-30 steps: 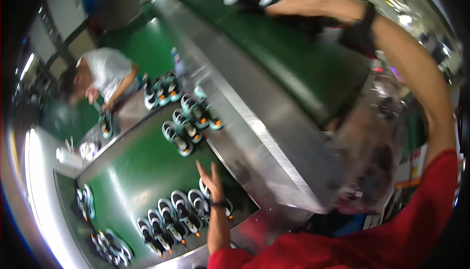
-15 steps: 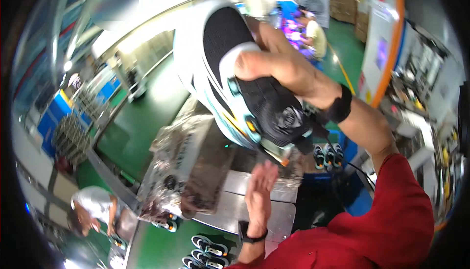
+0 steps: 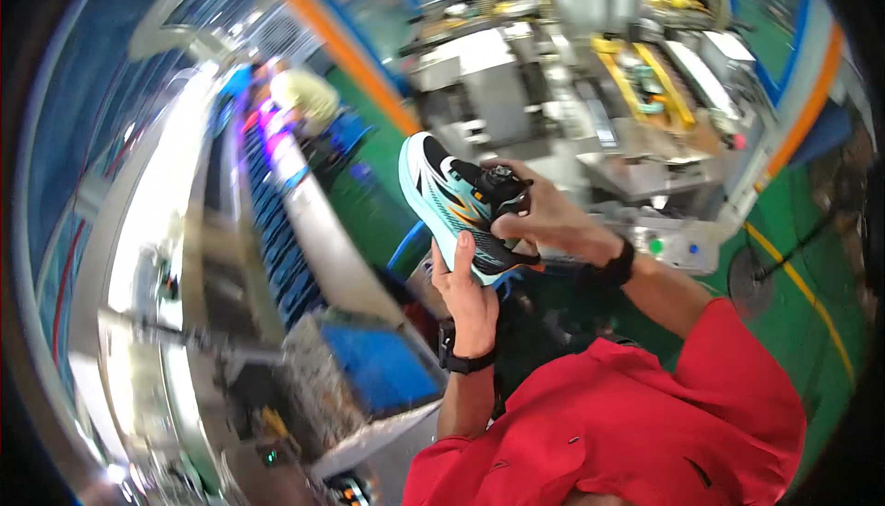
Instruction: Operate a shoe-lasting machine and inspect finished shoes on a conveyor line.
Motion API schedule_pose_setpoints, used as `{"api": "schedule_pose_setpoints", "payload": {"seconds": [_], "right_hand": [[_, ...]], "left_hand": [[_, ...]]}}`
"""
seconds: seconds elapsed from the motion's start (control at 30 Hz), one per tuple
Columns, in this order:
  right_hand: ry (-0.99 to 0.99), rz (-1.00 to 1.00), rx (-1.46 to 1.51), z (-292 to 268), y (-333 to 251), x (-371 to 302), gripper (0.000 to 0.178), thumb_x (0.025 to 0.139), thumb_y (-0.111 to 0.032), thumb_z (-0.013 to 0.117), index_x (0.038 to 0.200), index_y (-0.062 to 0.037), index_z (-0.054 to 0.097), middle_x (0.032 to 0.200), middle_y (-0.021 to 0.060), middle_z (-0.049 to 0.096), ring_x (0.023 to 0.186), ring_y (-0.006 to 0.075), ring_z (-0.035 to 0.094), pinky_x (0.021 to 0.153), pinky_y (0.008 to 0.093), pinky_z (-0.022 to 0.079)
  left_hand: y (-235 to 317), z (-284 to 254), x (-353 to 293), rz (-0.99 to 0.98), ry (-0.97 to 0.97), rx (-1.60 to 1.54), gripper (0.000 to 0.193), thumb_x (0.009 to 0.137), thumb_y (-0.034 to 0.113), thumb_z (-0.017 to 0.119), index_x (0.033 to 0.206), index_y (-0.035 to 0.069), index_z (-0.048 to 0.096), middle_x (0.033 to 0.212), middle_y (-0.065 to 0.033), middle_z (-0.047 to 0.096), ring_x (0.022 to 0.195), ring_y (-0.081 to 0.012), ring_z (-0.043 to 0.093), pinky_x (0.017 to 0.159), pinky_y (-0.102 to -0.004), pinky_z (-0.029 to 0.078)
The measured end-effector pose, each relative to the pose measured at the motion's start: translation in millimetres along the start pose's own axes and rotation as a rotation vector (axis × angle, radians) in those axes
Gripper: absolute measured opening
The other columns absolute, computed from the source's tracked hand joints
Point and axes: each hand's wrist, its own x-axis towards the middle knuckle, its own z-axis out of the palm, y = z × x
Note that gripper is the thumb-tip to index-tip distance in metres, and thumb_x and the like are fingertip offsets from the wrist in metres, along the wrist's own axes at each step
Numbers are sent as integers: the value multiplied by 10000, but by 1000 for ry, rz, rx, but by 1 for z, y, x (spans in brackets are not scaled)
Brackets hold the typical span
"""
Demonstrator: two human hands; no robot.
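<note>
A sneaker (image 3: pixel 431 183) in white, pale mint and black, with orange accents, is held in front of my chest, tilted with its toe pointing up and away. My right hand (image 3: pixel 555 218) closes on the black upper part around the collar, thumb on the near side. My left hand (image 3: pixel 466 299) grips the shoe low on its left side by the heel, thumb lying up along the sole edge. The fingers behind the shoe are hidden.
Ahead stands a workbench machine (image 3: pixel 498 82) with metal fixtures and yellow rails (image 3: pixel 650 82). To the left runs a conveyor line (image 3: pixel 267 211), where a person in a pale yellow top (image 3: pixel 304 99) works. A blue-topped block (image 3: pixel 380 370) is near my left arm.
My view has turned right, towards the machine. The sneaker has come down and farther from the camera, still in my right hand. My left hand, apart from it earlier, now grips it too.
</note>
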Motion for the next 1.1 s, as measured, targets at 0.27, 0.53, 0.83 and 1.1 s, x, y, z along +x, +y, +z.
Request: {"api": "schedule_pose_setpoints", "payload": {"seconds": [0.27,0.53,0.83,1.1], "right_hand": [[725,60,-123,-235,43,-44,594,646,-162,795,1176,8,590,1050,76,644,949,143,599,879,285,493],[1088,52,-378,-328,31,-88,576,685,-88,716,1238,-8,571,1064,68,639,930,140,605,854,269,491],[1221,148,-631,-383,7,-79,553,677,-46,706,1212,19,583,1028,88,645,906,146,613,831,258,498],[779,519,-1005,-461,24,118,654,629,-356,761,1104,59,590,1115,272,634,1002,337,643,858,387,511]], "left_hand": [[-178,148,76,-321,-401,311,692,958,242,611,1471,-77,274,1404,-174,473,1289,-198,449,1082,-314,339],[-349,231,245,-36,-399,1155,847,756,379,771,1314,-140,401,1183,-328,600,1082,-426,610,929,-441,478],[-432,247,305,-30,-288,1335,565,748,142,638,1234,-69,443,1125,-306,612,1052,-444,604,934,-471,479],[-259,171,224,-830,-346,186,282,828,42,702,1092,2,615,992,-92,677,843,-208,681,730,-347,573]]}}
